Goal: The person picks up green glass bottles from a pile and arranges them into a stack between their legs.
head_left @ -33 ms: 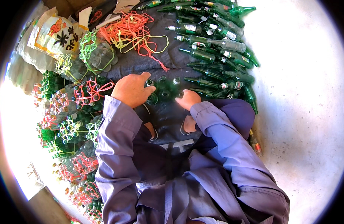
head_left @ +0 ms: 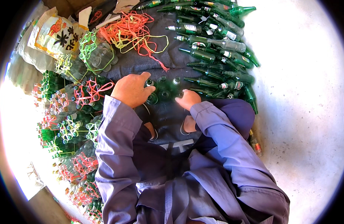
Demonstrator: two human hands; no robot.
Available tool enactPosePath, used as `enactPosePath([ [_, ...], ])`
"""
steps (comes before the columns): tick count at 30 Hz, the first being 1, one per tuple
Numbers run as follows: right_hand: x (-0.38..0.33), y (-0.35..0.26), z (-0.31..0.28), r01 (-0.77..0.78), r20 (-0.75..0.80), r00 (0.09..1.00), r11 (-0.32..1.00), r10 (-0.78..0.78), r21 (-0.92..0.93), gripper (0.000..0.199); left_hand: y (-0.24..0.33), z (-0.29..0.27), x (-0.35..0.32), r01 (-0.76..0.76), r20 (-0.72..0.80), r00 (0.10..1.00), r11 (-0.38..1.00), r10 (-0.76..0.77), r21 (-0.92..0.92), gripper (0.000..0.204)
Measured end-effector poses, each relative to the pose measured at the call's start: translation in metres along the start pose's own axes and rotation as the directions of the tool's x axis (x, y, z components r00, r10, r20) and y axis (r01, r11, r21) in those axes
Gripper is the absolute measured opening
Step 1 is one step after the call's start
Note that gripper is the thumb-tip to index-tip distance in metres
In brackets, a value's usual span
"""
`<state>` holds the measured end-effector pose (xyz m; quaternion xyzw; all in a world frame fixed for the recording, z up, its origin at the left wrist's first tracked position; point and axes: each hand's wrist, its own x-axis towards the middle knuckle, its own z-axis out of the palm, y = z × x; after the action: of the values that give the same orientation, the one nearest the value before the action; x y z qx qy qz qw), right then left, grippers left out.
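Observation:
Between my feet, several green glass bottles (head_left: 164, 95) stand upright in a tight cluster, mouths up. My left hand (head_left: 131, 89) is at the cluster's left side, its thumb and index finger apart beside the bottle necks; its other fingers are hidden. On the right side of the cluster, my right hand (head_left: 189, 99) has its fingers closed around the neck of a bottle (head_left: 180, 95) at the near right corner. The bottles' lower parts look blurred and dark against the black woven sheet (head_left: 168, 121) under them.
Loose green bottles (head_left: 213, 56) lie in a pile at the far right. Orange and yellow cord (head_left: 129, 31) is heaped at the far left, near a printed sack (head_left: 56, 33). Tied bottle bundles (head_left: 69, 127) line my left. Pale concrete floor (head_left: 299, 112) stretches to the right.

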<state>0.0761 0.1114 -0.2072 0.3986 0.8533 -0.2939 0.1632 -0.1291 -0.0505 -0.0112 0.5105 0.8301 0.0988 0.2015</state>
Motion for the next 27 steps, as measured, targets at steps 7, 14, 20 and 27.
enactPosePath([
  [7,-0.002,-0.003,-0.002,0.02,-0.013,1.0,1.0,-0.02,0.013,0.066,0.002,-0.001,0.0,-0.038,-0.041,0.999,0.999,0.037,-0.024,0.041],
  [14,0.005,0.012,0.01,-0.025,-0.028,0.999,1.0,0.025,-0.014,0.068,0.001,-0.002,0.006,-0.023,0.003,1.0,1.0,0.023,0.001,0.048],
  [20,0.001,0.018,0.002,-0.04,-0.04,0.998,0.998,0.042,0.046,0.072,0.0,-0.005,0.005,-0.052,-0.05,0.998,0.996,0.048,-0.073,0.045],
  [27,-0.024,0.01,-0.025,0.029,-0.146,0.989,0.994,-0.014,0.101,0.07,-0.01,-0.008,0.002,-0.065,-0.113,0.992,0.987,0.048,-0.147,0.047],
])
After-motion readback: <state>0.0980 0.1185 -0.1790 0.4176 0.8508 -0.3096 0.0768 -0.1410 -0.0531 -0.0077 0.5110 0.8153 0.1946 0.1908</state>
